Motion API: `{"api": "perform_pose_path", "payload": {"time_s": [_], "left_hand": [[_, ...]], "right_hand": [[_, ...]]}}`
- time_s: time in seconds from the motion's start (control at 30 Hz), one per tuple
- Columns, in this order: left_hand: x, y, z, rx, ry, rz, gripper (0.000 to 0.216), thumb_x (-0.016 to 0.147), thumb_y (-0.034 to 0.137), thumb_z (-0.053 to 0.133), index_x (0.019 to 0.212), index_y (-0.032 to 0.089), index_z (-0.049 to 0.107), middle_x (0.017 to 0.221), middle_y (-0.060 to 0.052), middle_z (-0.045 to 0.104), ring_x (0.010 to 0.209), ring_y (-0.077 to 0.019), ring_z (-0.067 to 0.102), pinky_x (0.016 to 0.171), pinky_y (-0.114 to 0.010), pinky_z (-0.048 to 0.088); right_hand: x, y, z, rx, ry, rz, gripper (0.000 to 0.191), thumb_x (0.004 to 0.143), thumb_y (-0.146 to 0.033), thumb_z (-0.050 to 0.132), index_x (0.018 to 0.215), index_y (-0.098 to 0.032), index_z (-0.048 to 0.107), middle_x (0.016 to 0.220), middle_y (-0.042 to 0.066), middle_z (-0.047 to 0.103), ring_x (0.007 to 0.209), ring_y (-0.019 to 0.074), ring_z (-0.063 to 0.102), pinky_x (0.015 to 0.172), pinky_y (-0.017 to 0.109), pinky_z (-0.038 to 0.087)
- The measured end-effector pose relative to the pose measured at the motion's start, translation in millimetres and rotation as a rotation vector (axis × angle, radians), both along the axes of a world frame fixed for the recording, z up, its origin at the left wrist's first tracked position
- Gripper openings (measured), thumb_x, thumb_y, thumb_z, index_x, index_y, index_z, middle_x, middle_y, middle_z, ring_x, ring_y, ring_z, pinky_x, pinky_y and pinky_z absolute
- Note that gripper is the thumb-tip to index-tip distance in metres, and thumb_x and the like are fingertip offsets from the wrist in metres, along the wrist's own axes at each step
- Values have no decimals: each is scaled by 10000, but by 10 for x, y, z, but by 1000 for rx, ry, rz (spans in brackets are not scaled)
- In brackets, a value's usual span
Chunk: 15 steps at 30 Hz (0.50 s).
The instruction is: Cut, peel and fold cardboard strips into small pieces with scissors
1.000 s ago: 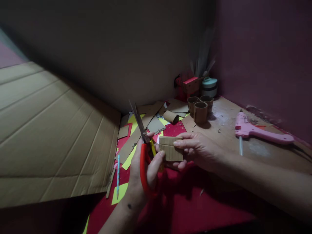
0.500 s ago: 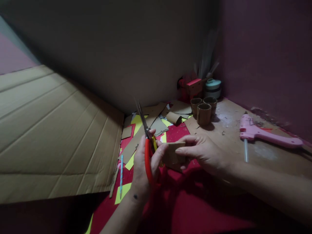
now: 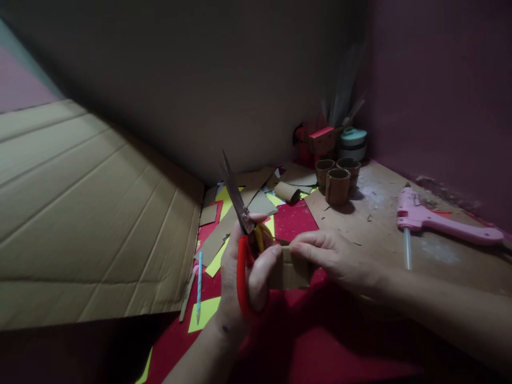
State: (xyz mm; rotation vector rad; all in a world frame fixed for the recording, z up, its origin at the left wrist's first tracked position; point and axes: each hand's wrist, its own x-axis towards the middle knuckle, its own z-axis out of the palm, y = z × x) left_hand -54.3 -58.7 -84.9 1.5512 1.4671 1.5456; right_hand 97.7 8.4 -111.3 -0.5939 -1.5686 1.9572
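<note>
My left hand is closed, with scissors lodged in it. The blades point up and away, and the handles are red and yellow. Between its thumb and fingers it also grips the left edge of a small piece of cardboard, which shows a crease or band near its top. My right hand pinches the upper right edge of that same piece, thumb and fingertips together. The cardboard is held above a red surface. Fingers behind the piece are hidden.
Three cardboard cups stand at the back right, near a cardboard tube on its side. A pink glue gun rests on the right. A large cardboard sheet slants at left, beside a blue pencil and paper scraps.
The cardboard piece has been turned in my hands, so its broad face shows lower down. The right fingers shifted to its top edge. The scissors tilted slightly.
</note>
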Motion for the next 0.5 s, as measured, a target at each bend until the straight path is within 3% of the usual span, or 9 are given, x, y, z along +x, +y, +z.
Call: {"api": "perform_pose_path", "payload": {"time_s": [0.27,0.4,0.5], "left_hand": [[-58,35,10,-115,-135,-23,393,804,240,654,1176,233,527,792,11,579,676,-131,550,597,-237,461],[-89,23,22,-235,-123,-104,455,776,259,702,1179,217,495,797,5,598,667,-144,589,592,-259,497],[-85,-2,27,-189,14,-81,400,786,235,685,1146,207,512,755,17,571,631,-120,546,565,-231,474]], "right_hand": [[14,-39,-6,208,-42,-118,364,901,-432,518,646,-174,552,596,-26,463,557,99,416,516,229,330],[23,-38,2,198,-70,-156,363,896,-447,519,675,-171,599,610,-11,499,567,109,445,521,239,338],[22,-30,40,141,-101,-128,339,873,-439,548,698,-160,629,627,3,540,577,116,479,526,241,359]]}}
